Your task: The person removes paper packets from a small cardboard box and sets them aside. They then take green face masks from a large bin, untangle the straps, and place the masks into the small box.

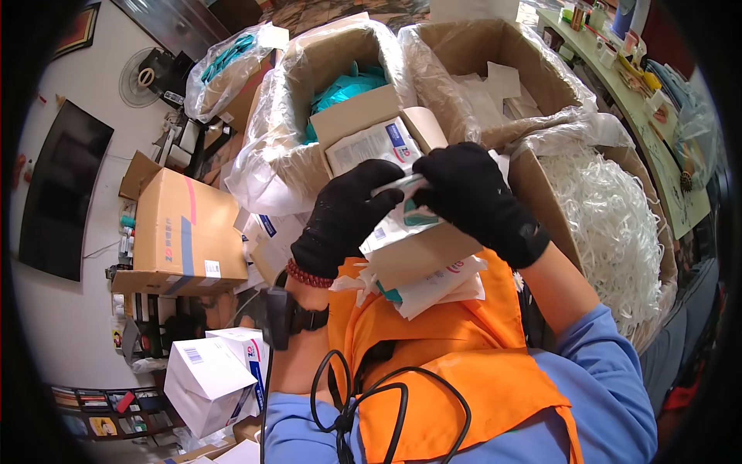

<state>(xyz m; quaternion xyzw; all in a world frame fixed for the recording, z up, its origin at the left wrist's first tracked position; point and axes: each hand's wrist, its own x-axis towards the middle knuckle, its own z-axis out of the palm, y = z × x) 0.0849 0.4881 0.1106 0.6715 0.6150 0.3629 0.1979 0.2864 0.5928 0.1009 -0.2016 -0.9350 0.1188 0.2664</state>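
Left hand [344, 213] and right hand [479, 197] pinch one packet [399, 223] over the box [425, 254]; it seems being handled open-edge-first, next perhaps needing steady grip.

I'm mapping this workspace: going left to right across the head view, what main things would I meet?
Black screen → large brown carton → left hand → white packet → right hand → tangled white strands.
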